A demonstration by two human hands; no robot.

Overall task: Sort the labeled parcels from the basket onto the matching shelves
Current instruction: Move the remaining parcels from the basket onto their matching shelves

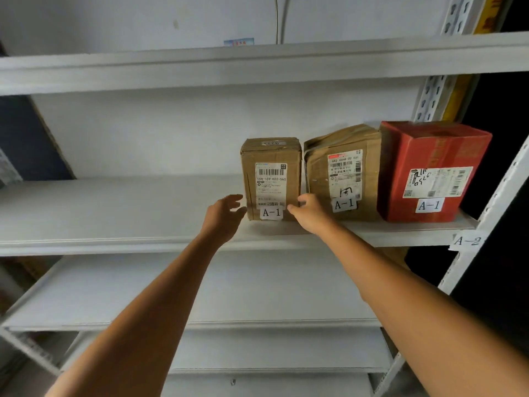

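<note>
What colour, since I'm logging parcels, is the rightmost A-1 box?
The rightmost box is red, clearest in the head view.

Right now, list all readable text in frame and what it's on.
"A-1": tag on left brown box
"15H-159-K02-560": its shipping label
"A-1": tag on middle brown parcel
"642 H46B-00 031": its shipping label
"A-1": tag on red box
"A-2": tag on right upright
Fine print, handwriting: unreadable.

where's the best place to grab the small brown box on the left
Probably from the front, by its two upright side faces. The small brown box stands upright near the shelf front edge; its left side is free, but the crumpled parcel crowds its right.
</note>
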